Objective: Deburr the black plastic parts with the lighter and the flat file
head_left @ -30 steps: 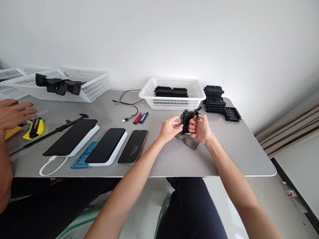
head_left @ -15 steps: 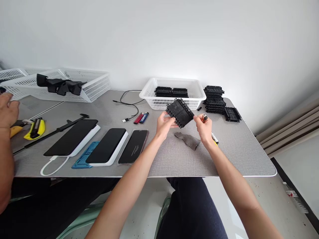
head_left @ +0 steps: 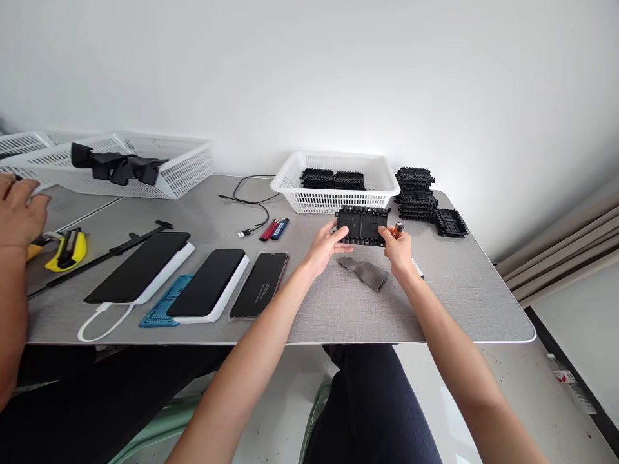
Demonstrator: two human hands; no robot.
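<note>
Between both hands, above the table, is a rectangular black plastic plate (head_left: 360, 225) with toothed, knobbed long edges. My left hand (head_left: 325, 248) grips its left end, thumb on the upper face. My right hand (head_left: 399, 250) closes on its right end. A small orange-and-black pen-like thing (head_left: 398, 229) sticks up from my right hand; the rest of it is hidden. Below the plate lies a crumpled grey cloth (head_left: 366, 273). Partly behind my right wrist is a white-and-black marker (head_left: 418, 268).
Similar plates lie in a white basket (head_left: 336, 201), in a stack (head_left: 416, 194) and singly (head_left: 451, 223). Lighters (head_left: 275, 229), a cable (head_left: 249, 201), phones (head_left: 207, 280), a caliper (head_left: 128, 245) and a yellow cutter (head_left: 68, 250) lie leftward. Another person's hand (head_left: 19, 209) is far left.
The plate has turned from a slant to nearly level and moved slightly right and down. My right thumb now presses on its face. The other person's hand has shifted slightly right.
</note>
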